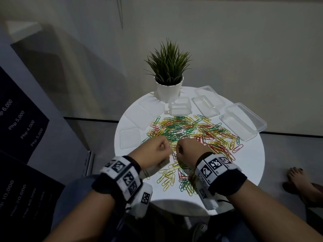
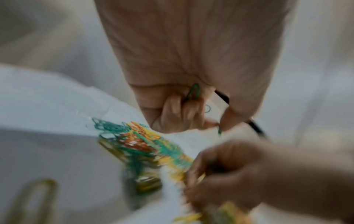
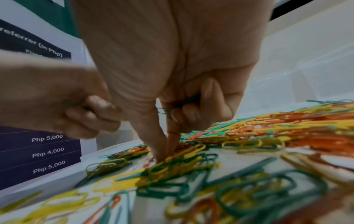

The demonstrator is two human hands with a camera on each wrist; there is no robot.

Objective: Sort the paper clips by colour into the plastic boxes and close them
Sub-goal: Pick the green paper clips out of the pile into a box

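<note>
A heap of green, yellow, orange and red paper clips [image 1: 188, 130] covers the middle of the round white table [image 1: 248, 165]. My left hand [image 1: 158, 151] hovers over the heap's near edge, fingers curled round green clips [image 2: 194, 91]. Its thumb and forefinger [image 2: 218, 125] pinch another green clip. Close beside it, my right hand [image 1: 188, 151] keeps green clips [image 3: 191, 98] in its curled fingers. Its thumb and forefinger [image 3: 166, 156] reach down into the heap. Clear plastic boxes stand open at the right [image 1: 243, 124] and back right [image 1: 205, 106], with a smaller one [image 1: 180, 108] at the back.
A potted plant [image 1: 168, 88] stands at the table's far edge. Clear lids lie at the left [image 1: 130, 137] and back left [image 1: 150, 109]. A dark printed sign [image 1: 17, 119] leans at the left, and a person's bare foot [image 1: 300, 182] rests on the floor at the right.
</note>
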